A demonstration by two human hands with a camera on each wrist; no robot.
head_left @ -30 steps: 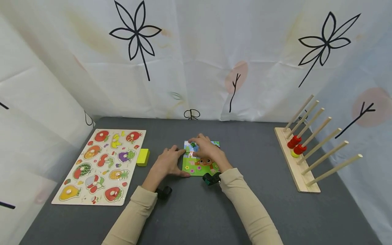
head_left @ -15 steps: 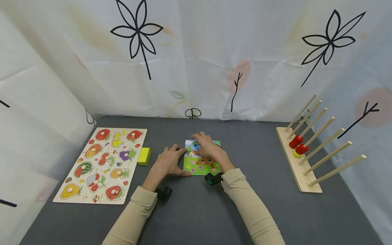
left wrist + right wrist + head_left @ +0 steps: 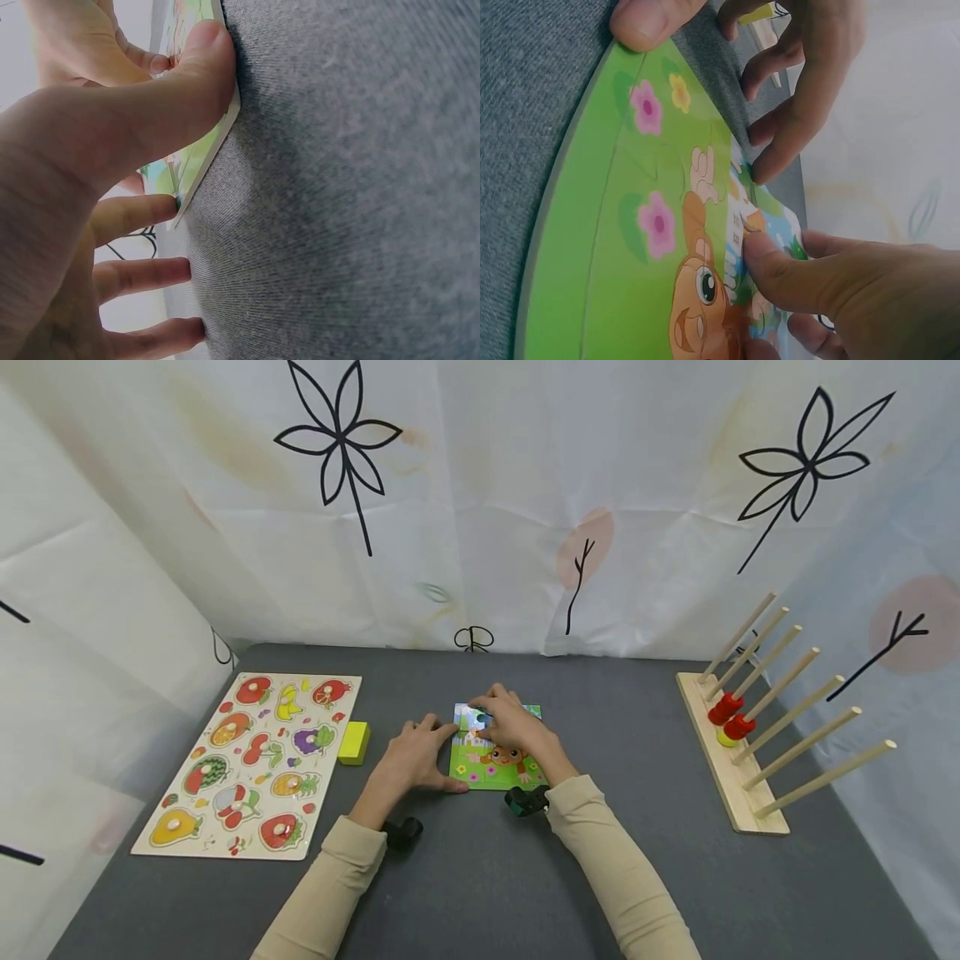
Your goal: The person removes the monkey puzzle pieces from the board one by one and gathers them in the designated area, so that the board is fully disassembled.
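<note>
A jigsaw puzzle [image 3: 487, 774] with a brown cartoon animal on green grass lies flat on the table. My left hand [image 3: 411, 762] braces its left side, the thumb [image 3: 202, 75] on the edge near the front corner and the index fingertip [image 3: 165, 206] touching the edge farther back. The other left fingers stretch past the puzzle. My right hand [image 3: 513, 724] reaches over the far part, pinching a puzzle piece [image 3: 754, 221] with a little house on it between thumb and fingers. Most of that piece is hidden by the hand.
A fruit peg puzzle board [image 3: 247, 768] lies at the left, with a yellow block [image 3: 353, 743] against its right edge. At the right stands a wooden peg rack [image 3: 738, 760] carrying red and yellow beads. A printed white curtain [image 3: 487, 527] hangs behind the grey table [image 3: 480, 893].
Both hands stay almost in place. The right fingers shift slightly over the far part of the puzzle, and a dark spot now shows beside them. The head view moves a little.
</note>
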